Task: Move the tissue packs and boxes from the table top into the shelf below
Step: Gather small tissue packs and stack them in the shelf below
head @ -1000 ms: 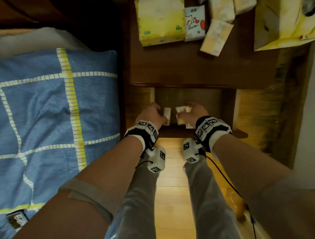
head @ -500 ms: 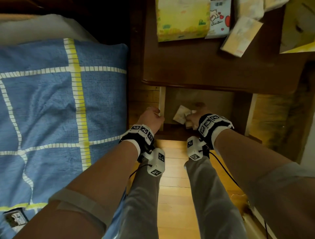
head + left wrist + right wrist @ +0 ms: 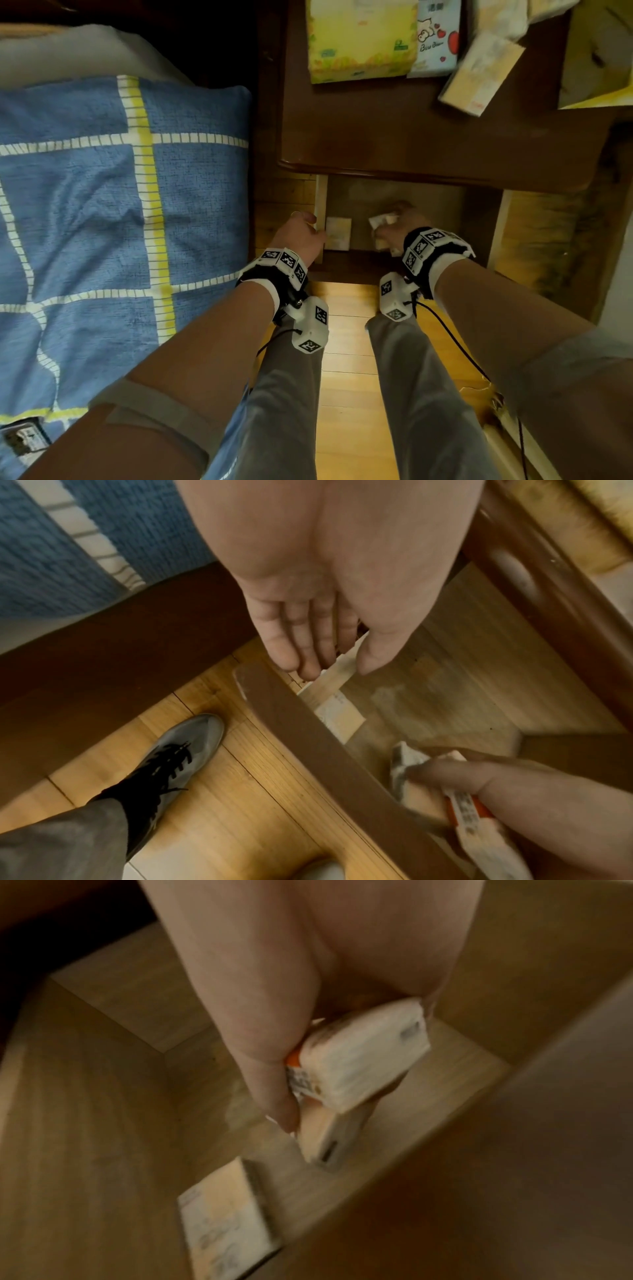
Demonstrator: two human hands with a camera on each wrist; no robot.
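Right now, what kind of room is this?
Likely a bedroom: a bed with a blue checked blanket sits beside a dark wooden bedside table holding tissue packs, over a wood plank floor.

We see the dark wooden table top point(image 3: 428, 137) with a large yellow tissue box point(image 3: 359, 41) lying on it, a blue cartoon-print pack point(image 3: 436, 41) just beside that, and a pale pack point(image 3: 479, 72) tilted further right; a yellow bag point(image 3: 596, 51) sits at the far right edge. Below, in the light wooden shelf point(image 3: 394, 202), one flat tissue pack point(image 3: 337, 233) lies on the shelf floor near its left wall. Beneath it all we have the wood-plank floor point(image 3: 346, 394), and to the left a bed point(image 3: 85, 205) under a blue checked blanket.
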